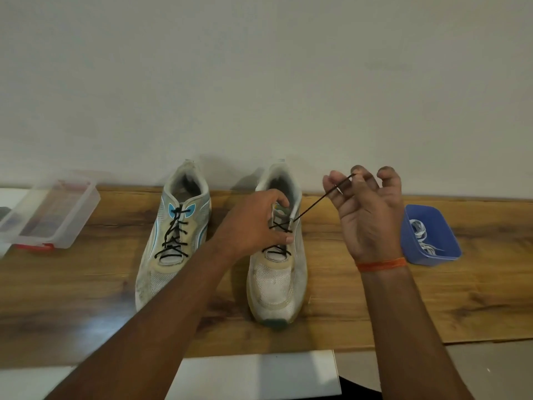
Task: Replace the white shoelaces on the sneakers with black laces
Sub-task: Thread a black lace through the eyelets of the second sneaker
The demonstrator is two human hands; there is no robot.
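Two worn white sneakers stand side by side on a wooden table, toes toward me. The left sneaker [173, 241] is laced with a black lace up to its top eyelets. The right sneaker [278, 272] has a black lace [314, 202] crossed through its lower eyelets. My left hand [253, 226] rests over that shoe's tongue, fingers pressed on the laced eyelets and hiding part of them. My right hand [366, 209] is raised to the shoe's right and pinches the lace's free end, which runs taut from an upper right eyelet.
A blue plastic tub [441, 255] at the right holds the white laces [421, 235]. A clear lidded box [49, 215] with red clips sits at the far left. The wooden table [476, 298] ends at a white wall behind; a white sheet [259, 376] lies at the near edge.
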